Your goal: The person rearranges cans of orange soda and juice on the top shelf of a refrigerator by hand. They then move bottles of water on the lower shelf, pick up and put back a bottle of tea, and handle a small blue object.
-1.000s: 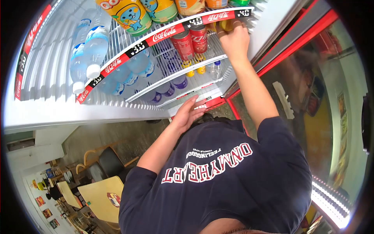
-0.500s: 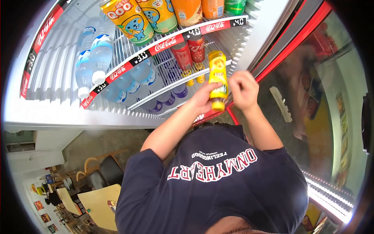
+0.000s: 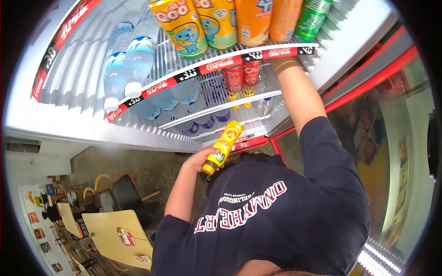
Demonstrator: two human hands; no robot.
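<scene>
My left hand [image 3: 202, 158] is closed around a yellow plastic bottle [image 3: 224, 145] with an orange picture on its label. The bottle is tilted, its yellow cap pointing toward my chest. My right forearm [image 3: 299, 92] reaches up into the lit drinks fridge, under the price strip [image 3: 221, 63] of the upper shelf. The fingers of that hand are hidden behind the strip. Red cans [image 3: 251, 73] stand on the shelf below, left of the forearm. Above the strip are orange Qoo cans [image 3: 182, 30], other orange cans [image 3: 254, 20] and a green can [image 3: 314, 18].
Water bottles [image 3: 138, 53] stand at the upper left, with more on the lower shelf. The open glass door [image 3: 340, 138] with its red frame is at my right. Behind on the left are a yellow table [image 3: 110, 230] and dark chairs [image 3: 126, 193].
My left hand has lowered the bottle toward my chest and to the left. My right hand has left its place beside the bottle and reached up into the fridge. The view has shifted.
</scene>
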